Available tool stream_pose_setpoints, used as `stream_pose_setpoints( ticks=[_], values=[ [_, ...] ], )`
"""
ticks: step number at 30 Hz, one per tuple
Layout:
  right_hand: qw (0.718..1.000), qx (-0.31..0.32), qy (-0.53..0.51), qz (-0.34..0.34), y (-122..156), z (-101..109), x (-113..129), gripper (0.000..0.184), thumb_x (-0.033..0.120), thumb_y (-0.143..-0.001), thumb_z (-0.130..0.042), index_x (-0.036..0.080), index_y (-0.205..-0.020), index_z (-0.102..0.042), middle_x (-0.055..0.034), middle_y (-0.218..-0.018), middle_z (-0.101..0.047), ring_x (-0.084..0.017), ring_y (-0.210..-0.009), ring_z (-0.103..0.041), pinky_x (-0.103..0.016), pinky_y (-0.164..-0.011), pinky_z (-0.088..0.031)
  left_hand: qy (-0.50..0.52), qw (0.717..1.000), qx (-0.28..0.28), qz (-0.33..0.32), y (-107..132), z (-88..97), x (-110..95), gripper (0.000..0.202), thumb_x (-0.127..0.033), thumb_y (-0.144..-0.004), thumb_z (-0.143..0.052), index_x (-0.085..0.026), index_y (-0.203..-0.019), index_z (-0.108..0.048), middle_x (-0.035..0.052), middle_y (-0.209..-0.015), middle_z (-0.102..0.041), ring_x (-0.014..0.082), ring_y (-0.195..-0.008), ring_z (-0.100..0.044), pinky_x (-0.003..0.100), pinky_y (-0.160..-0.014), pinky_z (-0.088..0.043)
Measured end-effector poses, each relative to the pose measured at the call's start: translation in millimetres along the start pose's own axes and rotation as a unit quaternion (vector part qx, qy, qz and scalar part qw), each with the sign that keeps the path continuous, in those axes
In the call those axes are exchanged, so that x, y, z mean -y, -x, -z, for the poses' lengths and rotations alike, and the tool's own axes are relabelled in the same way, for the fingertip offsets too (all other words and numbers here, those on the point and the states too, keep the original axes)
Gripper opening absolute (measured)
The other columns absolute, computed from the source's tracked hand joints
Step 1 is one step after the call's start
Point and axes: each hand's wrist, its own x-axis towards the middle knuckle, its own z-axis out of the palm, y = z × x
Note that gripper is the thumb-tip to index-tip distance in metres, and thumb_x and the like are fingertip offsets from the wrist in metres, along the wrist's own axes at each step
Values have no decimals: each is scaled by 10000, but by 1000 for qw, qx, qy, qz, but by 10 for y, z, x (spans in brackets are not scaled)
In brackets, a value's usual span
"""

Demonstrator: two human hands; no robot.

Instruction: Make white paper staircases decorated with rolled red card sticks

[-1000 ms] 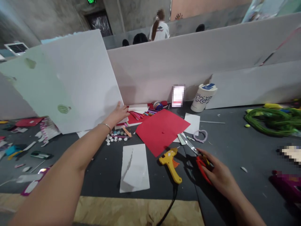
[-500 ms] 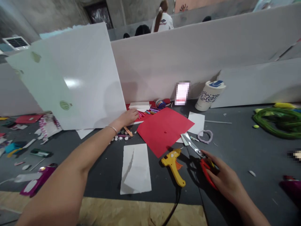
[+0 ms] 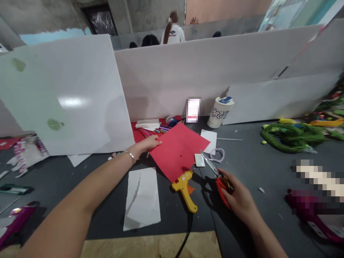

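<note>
My left hand [image 3: 150,142] is at the left edge of a square red sheet of paper [image 3: 177,150], its fingers closed together over that edge. The sheet lies at an angle on the dark table, with a small dark mark near its middle. My right hand [image 3: 236,193] grips scissors [image 3: 212,165] by their red handles; the blades point up and left, near the sheet's right side. By the blade tips sits a small pale green piece [image 3: 199,160]. A yellow glue gun [image 3: 186,190] lies below the sheet, its cord running toward me.
Torn white paper [image 3: 142,199] lies front left. Behind stand a white board [image 3: 88,96], a blue jar [image 3: 170,121], a lit phone [image 3: 193,110] and a patterned cup [image 3: 220,111]. A grey hair tie [image 3: 217,155] and green cord [image 3: 282,139] are to the right. People are beyond the partition.
My left hand has moved from the pens and small pieces onto the red sheet's left edge. The scissors stay in my right hand. The view has swung to the right.
</note>
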Motion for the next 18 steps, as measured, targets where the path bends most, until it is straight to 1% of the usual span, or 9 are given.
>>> stream_pose_setpoints(
  ticks=[3,4,6,8,10,12,15,16,18],
  values=[
    [998,-30,-44,-22,-9,4,-8,497,347,-749,-569,221,-1230,-588,-81,-1099,-688,-220,-962,-652,-344,-876,-513,81,997,6,-10,163,185,-66,150,-266,-842,-547,-171,-950,-589,55,-880,-705,183,-724,-668,260,-608,-498],
    [997,-40,-58,-27,-10,4,-16,501,360,-752,-577,214,-1231,-586,-84,-1074,-691,-217,-944,-653,-341,-869,-516,137,990,-4,-19,225,260,-91,162,-259,-840,-555,-170,-971,-591,60,-917,-707,183,-745,-674,271,-638,-510],
    [995,-57,-77,-33,-11,4,-35,508,370,-760,-590,207,-1241,-578,-80,-1034,-691,-205,-912,-653,-335,-861,-519,259,964,-35,-50,361,431,-149,219,-261,-822,-605,-186,-1027,-592,56,-1005,-706,179,-813,-680,293,-720,-529],
    [994,-73,-77,-32,-12,11,-52,506,368,-766,-594,209,-1246,-573,-71,-1011,-686,-196,-891,-650,-333,-854,-520,348,932,-68,-71,505,620,-213,262,-287,-798,-654,-207,-1039,-590,33,-996,-714,177,-839,-681,319,-787,-538],
    [994,-88,-54,-28,-15,34,-52,506,364,-771,-590,210,-1253,-570,-69,-1010,-678,-196,-887,-646,-335,-838,-522,374,917,-107,-83,645,806,-275,297,-331,-777,-689,-228,-1036,-588,12,-971,-721,199,-880,-684,349,-834,-539],
    [995,-100,-15,-26,-17,74,-27,509,361,-772,-577,217,-1260,-571,-69,-1008,-676,-205,-887,-643,-344,-828,-521,362,914,-143,-110,764,957,-335,331,-383,-779,-688,-255,-1064,-580,11,-1036,-721,231,-965,-677,403,-883,-527],
    [991,-128,24,-41,-17,152,42,526,375,-761,-555,228,-1265,-576,-67,-987,-677,-219,-868,-643,-359,-815,-518,356,906,-165,-162,872,1050,-441,330,-406,-799,-666,-285,-1091,-570,9,-1139,-705,260,-1067,-652,469,-935,-496],
    [988,-143,28,-50,-16,177,65,532,384,-757,-548,226,-1264,-578,-69,-983,-675,-223,-859,-643,-363,-808,-518,369,898,-164,-174,884,1035,-484,320,-391,-805,-662,-284,-1092,-569,8,-1140,-706,259,-1070,-653,471,-945,-493],
    [982,-175,30,-65,-10,216,98,543,397,-749,-543,221,-1260,-585,-78,-994,-670,-231,-856,-640,-371,-798,-515,410,880,-152,-186,872,940,-577,298,-340,-813,-660,-258,-1085,-569,13,-1098,-717,239,-1017,-671,453,-948,-503]
  ],
)
